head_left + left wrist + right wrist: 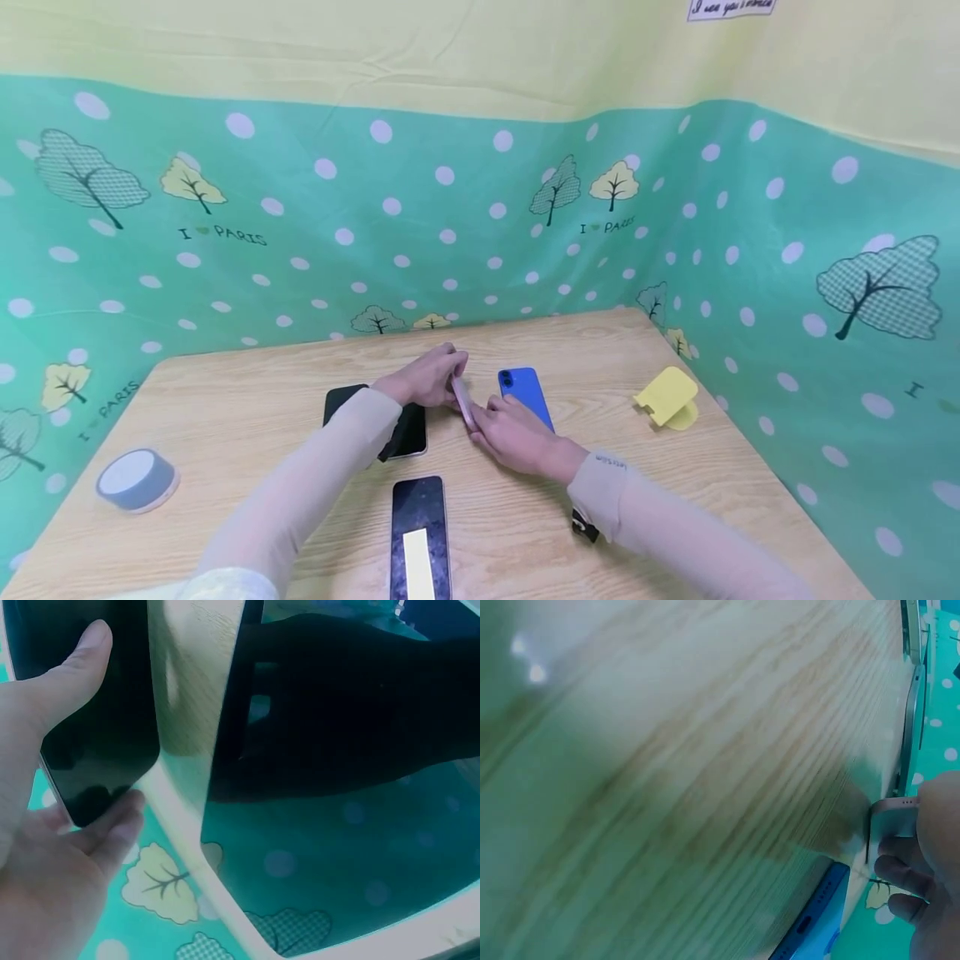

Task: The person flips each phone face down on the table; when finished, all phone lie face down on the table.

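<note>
Both hands hold one pinkish-edged smartphone [462,402], tilted up on its side above the table's middle. My left hand [429,377] grips its far end; in the left wrist view the thumb lies across its dark screen [124,742], with fingers behind. At the near end my right hand [517,435] holds it, fingers against its back [889,823] in the right wrist view. A blue smartphone [531,390] lies back up, partly behind the right hand. Under the left forearm lies a black-screened smartphone [411,432], partly hidden; its glossy screen [337,855] fills much of the left wrist view.
Nearer on the wooden table [525,533] lies another smartphone [408,496] with a pale yellow strip [418,562] on it. A blue-grey round object with a white top [138,479] stands left. At right is a yellow phone stand [670,396]. Patterned cloth [420,200] borders the table.
</note>
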The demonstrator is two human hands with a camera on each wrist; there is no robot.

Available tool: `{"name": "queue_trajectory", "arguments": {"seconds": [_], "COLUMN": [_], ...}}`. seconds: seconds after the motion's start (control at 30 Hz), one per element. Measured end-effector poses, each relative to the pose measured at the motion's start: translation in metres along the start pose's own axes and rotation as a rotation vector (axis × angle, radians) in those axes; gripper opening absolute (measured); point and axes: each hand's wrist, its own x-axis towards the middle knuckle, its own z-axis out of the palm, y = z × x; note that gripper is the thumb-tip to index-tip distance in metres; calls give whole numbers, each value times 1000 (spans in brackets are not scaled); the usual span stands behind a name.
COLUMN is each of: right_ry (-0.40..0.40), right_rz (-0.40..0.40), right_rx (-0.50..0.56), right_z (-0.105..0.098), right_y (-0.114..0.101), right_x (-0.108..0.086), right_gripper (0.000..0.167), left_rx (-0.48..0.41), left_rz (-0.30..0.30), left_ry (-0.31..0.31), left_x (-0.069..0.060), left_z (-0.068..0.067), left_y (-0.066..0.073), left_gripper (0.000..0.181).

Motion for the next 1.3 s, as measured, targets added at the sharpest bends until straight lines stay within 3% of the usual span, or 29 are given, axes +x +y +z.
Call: {"name": "queue_trajectory", "arguments": {"seconds": [0.13,0.27,0.37,0.47,0.6,0.73,0.87,0.97,1.3], "right_ry": [7,24,45,44,19,27,42,37,39], "right_rz": [12,7,-7,-4,10,10,8,15,64], "right_rx": [-54,-82,-99,-106,-108,-105,-98,-100,-92], "right_z": [0,0,-1,-3,-4,-3,-2,-1,1], "right_y": [2,4,4,2,1,1,2,2,4], "right_x": [-4,-6,-8,-8,-9,-9,-10,-10,-8], "right_gripper": [41,38,33,35,43,42,43,46,51], "left_rx": [20,103,191,221,136,25,-53,-79,-39], "left_rz": [-39,-81,-129,-177,-152,-93,-83,-84,-108], "left_ry": [-27,-40,-31,-35,-72,-159,-229,-245,-251], "left_x": [1,3,4,4,3,-1,-3,-2,-2], "left_z": [0,1,2,1,-6,-17,-22,-21,-8], "left_y": [4,9,12,16,18,17,13,10,5], "left_gripper": [44,41,44,51,58,66,67,66,74]}}
